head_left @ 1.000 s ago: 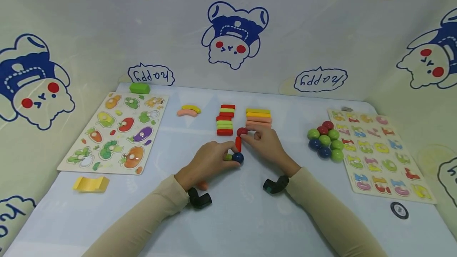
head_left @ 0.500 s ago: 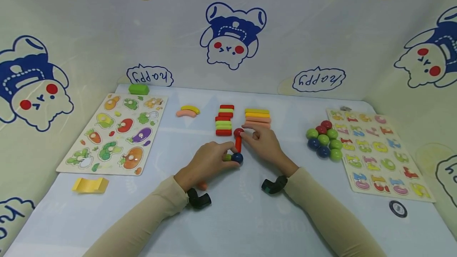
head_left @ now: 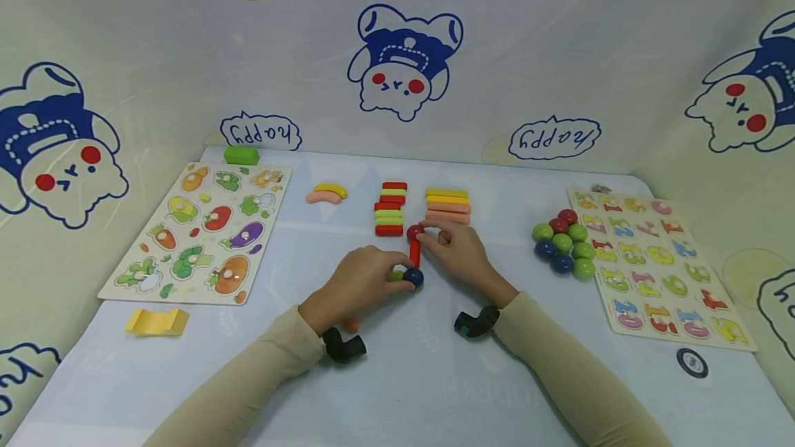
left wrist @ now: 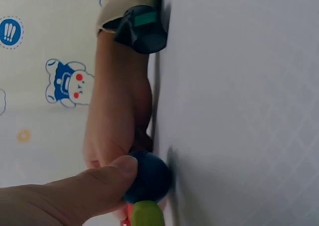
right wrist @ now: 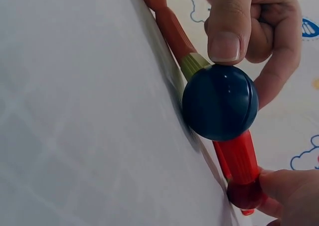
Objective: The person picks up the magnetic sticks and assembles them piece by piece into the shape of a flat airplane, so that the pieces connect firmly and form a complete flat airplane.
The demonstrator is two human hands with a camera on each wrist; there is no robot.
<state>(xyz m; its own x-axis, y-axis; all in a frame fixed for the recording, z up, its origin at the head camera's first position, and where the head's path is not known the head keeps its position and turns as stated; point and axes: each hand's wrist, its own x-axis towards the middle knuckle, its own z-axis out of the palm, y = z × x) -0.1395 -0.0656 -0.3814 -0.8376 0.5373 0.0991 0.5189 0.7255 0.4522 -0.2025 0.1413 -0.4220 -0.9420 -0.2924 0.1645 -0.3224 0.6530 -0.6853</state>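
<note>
While white tabletop (head_left: 410,392) spreads broadly between the forearms (head_left: 248,374), stick stacks (head_left: 388,219) lie close beyond the hands. Blue ball (head_left: 414,278): glossy, grooved, mid-table, pinched by left hand (head_left: 362,280); green stick (head_left: 396,274) and red stick (head_left: 415,253) meeting it. Red ball (head_left: 414,232): at red stick's far end, pinched by right hand (head_left: 458,248). Ball cluster (head_left: 562,243): well apart, right.

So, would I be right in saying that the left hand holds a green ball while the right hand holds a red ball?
Not quite: the left hand holds a dark blue ball, not a green one, as the head view shows. The right hand does hold a red ball.
</note>
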